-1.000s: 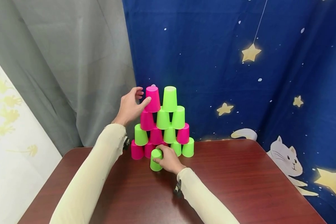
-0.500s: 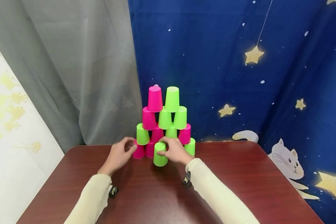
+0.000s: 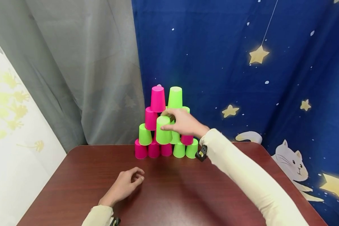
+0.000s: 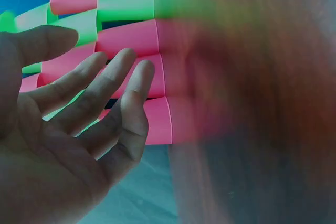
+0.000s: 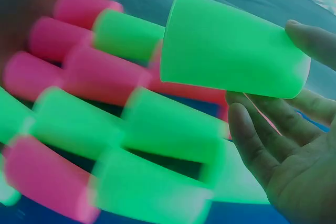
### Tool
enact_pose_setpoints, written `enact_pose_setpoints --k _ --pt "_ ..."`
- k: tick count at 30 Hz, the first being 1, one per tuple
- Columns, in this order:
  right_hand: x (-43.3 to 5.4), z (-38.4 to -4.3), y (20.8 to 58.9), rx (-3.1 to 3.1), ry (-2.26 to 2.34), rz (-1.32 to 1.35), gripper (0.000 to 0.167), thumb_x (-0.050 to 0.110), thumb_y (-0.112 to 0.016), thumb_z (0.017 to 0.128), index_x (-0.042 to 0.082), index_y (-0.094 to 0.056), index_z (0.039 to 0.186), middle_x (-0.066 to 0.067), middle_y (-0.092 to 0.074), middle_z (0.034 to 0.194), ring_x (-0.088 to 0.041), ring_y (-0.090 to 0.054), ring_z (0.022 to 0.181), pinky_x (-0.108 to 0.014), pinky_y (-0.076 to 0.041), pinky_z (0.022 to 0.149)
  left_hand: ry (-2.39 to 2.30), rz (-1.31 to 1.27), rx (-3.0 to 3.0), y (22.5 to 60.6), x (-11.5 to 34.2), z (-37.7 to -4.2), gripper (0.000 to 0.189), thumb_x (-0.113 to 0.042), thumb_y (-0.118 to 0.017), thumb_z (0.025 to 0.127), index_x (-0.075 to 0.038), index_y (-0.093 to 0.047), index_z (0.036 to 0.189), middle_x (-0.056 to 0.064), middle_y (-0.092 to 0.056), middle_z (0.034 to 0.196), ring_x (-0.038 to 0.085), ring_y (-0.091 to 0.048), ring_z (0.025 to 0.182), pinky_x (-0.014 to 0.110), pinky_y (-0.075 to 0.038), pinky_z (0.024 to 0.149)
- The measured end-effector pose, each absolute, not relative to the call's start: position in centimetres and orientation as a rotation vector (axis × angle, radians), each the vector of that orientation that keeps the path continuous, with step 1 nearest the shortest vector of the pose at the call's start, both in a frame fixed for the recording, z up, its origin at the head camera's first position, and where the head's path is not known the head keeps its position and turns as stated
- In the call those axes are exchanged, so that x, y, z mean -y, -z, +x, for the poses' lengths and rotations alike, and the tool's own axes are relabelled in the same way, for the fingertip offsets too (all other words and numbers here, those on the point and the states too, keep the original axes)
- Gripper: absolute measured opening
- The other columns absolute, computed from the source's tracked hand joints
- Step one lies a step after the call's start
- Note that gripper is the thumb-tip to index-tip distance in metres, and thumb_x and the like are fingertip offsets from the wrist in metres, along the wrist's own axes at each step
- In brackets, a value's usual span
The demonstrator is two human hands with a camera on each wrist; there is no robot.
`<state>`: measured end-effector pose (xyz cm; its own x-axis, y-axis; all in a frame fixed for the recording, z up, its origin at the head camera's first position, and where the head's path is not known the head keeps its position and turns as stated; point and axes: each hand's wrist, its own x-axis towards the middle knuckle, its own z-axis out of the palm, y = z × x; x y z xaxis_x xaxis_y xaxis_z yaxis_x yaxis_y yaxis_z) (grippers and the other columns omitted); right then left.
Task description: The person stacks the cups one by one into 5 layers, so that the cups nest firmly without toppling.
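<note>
My right hand (image 3: 184,123) pinches an upside-down green cup (image 3: 163,133) near its closed end, thumb on one side and fingers on the other. This cup hangs in the air in front of a pyramid of upside-down pink and green cups. A pink cup (image 3: 158,99) and a green cup (image 3: 175,96) stand apart at the pyramid's top. In the right wrist view the held cup (image 5: 226,51) is apart from the stack. My left hand (image 3: 123,185) is low over the table, fingers loosely bent, holding nothing; its palm (image 4: 68,156) shows in the left wrist view.
The pyramid's bottom row, with a pink cup (image 3: 140,149) at its left end and a green cup (image 3: 192,148) at its right, stands near the far edge of the brown table (image 3: 169,194). Grey (image 3: 110,78) and blue (image 3: 209,62) curtains hang behind.
The right hand has lifted the green cup from near the table up in front of the stack. The left hand has left the top pink cup's side and come down and nearer over the table.
</note>
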<state>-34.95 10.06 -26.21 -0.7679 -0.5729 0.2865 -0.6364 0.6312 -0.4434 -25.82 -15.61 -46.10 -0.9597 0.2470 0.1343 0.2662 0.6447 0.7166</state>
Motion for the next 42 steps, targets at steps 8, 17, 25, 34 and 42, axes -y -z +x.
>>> enact_pose_setpoints --k 8,17,25,34,42 --pt "-10.8 -35.7 18.7 2.617 -0.83 0.983 0.038 0.029 -0.079 0.085 0.011 -0.07 0.117 -0.004 -0.073 0.108 -0.018 -0.067 0.096 -0.036 -0.054 0.088 1.233 -0.553 2.89 46.6 14.9 -24.9 0.014 -0.017 -0.063 0.097 -0.01 -0.069 0.108 -0.002 -0.074 0.094 0.004 -0.068 0.085 0.02 -0.053 0.072" --pt "-9.5 -37.1 11.9 2.617 -0.774 0.804 0.042 0.027 -0.064 0.097 0.01 -0.06 0.135 -0.005 -0.064 0.122 -0.016 -0.057 0.103 -0.026 -0.05 0.091 1.265 -0.529 2.906 46.4 16.0 -24.1 0.015 -0.019 -0.064 0.097 -0.01 -0.069 0.108 -0.002 -0.073 0.094 0.001 -0.066 0.084 0.02 -0.053 0.073" --pt "-8.5 -39.3 11.2 2.687 -0.743 0.588 0.041 0.031 -0.061 0.098 0.01 -0.061 0.133 -0.004 -0.059 0.117 -0.016 -0.052 0.102 -0.023 -0.048 0.083 1.248 -0.531 2.91 46.5 16.4 -24.0 0.014 -0.019 -0.064 0.097 -0.011 -0.069 0.107 -0.003 -0.074 0.093 0.0 -0.066 0.082 0.019 -0.052 0.071" --pt "-8.0 -40.9 12.8 2.748 -0.775 0.459 0.049 0.036 -0.056 0.1 0.01 -0.052 0.142 -0.005 -0.057 0.126 -0.017 -0.05 0.107 -0.026 -0.047 0.085 1.283 -0.559 2.916 46.4 15.9 -24.0 0.015 -0.019 -0.063 0.097 -0.009 -0.068 0.107 0.0 -0.073 0.092 -0.001 -0.065 0.082 0.019 -0.052 0.07" --pt "-7.3 -40.9 13.2 2.734 -0.76 0.459 0.057 0.039 -0.056 0.1 0.014 -0.042 0.149 -0.005 -0.055 0.139 -0.017 -0.049 0.118 -0.031 -0.05 0.1 1.26 -0.545 2.918 46.5 16.0 -24.0 0.015 -0.019 -0.064 0.096 -0.01 -0.069 0.107 -0.001 -0.073 0.092 0.0 -0.066 0.082 0.019 -0.052 0.07"
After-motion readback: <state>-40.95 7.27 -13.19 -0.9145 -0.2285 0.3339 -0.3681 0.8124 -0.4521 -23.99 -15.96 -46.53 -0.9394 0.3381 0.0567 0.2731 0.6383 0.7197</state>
